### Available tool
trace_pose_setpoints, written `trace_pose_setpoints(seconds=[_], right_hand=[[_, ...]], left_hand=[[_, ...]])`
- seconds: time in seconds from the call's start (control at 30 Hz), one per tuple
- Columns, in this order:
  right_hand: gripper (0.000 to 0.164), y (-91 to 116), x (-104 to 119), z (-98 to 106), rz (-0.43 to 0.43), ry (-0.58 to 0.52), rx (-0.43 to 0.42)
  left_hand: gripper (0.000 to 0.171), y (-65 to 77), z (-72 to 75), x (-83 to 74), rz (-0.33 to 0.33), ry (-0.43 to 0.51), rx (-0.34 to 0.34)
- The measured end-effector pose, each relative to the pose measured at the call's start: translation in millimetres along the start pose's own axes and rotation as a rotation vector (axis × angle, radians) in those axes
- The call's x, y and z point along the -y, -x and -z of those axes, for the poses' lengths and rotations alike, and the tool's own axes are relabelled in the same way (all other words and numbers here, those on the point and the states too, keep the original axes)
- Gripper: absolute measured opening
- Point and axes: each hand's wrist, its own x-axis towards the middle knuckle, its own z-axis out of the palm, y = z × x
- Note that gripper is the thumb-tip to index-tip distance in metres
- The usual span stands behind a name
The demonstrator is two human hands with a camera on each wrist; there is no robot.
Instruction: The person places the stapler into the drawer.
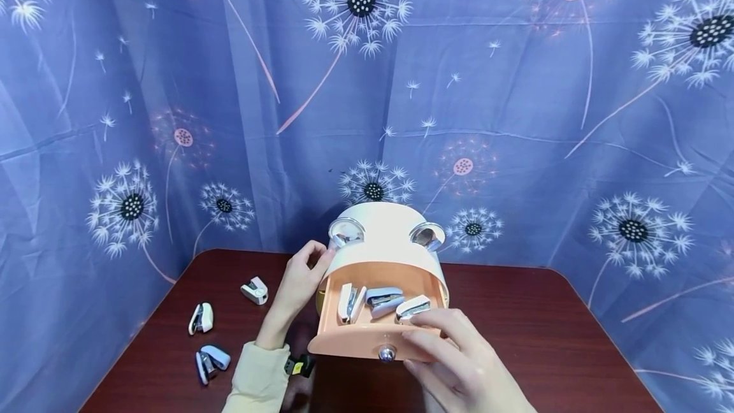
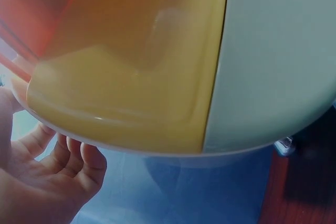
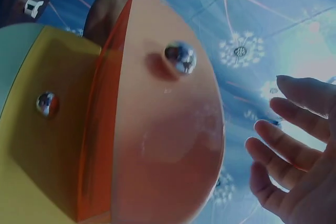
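Note:
A white rounded desktop cabinet (image 1: 385, 228) stands with its peach top drawer (image 1: 350, 341) pulled out. Inside the drawer lie a white-and-pink mini stapler (image 1: 348, 304), a blue mini stapler (image 1: 385, 300) and a white mini stapler (image 1: 410, 306). My left hand (image 1: 299, 282) rests against the cabinet's left side, and the left wrist view shows its fingers (image 2: 93, 163) bent loosely at the shell's edge. Above the drawer's right front corner is my right hand (image 1: 459, 352), nearest the white stapler; whether it touches that stapler is hidden. In the right wrist view its fingers are spread with nothing between them.
On the table's left lie a grey-white stapler (image 1: 255, 290), a cream stapler (image 1: 201, 318) and a blue stapler (image 1: 212, 363). Below the peach drawer are a yellow drawer (image 2: 126, 98) and a pale green drawer (image 2: 273, 72), both pushed in. A blue dandelion-print curtain (image 1: 516, 81) hangs behind.

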Motion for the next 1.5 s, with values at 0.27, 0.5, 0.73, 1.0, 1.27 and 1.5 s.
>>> trace_pose_setpoints(seconds=[0.27, 0.5, 0.73, 1.0, 1.27, 1.5], right_hand=[[0.023, 9.9, 9.6, -8.9, -0.075, 0.026, 0.142], [0.025, 16.8, 13.3, -15.4, -0.249, 0.072, 0.272], [0.022, 19.1, 11.9, -22.2, -0.355, 0.115, 0.359], [0.026, 19.9, 8.3, -30.2, -0.395, 0.088, 0.382], [0.023, 22.7, 2.7, -34.7, -0.315, 0.110, 0.312], [0.020, 21.6, -9.4, -37.8, -0.293, 0.058, 0.232]], left_hand=[[0.016, -0.2, 0.2, 0.2, -0.006, 0.011, 0.003], [0.017, -0.1, -0.9, 1.4, -0.005, 0.004, 0.006], [0.017, 0.0, -1.6, 2.1, -0.014, -0.004, -0.003], [0.017, -0.9, -1.3, 3.1, -0.018, 0.000, -0.001], [0.015, -0.7, -3.0, 3.9, -0.013, 0.005, -0.022], [0.013, 3.9, 0.8, -18.8, -0.004, -0.005, -0.006]])
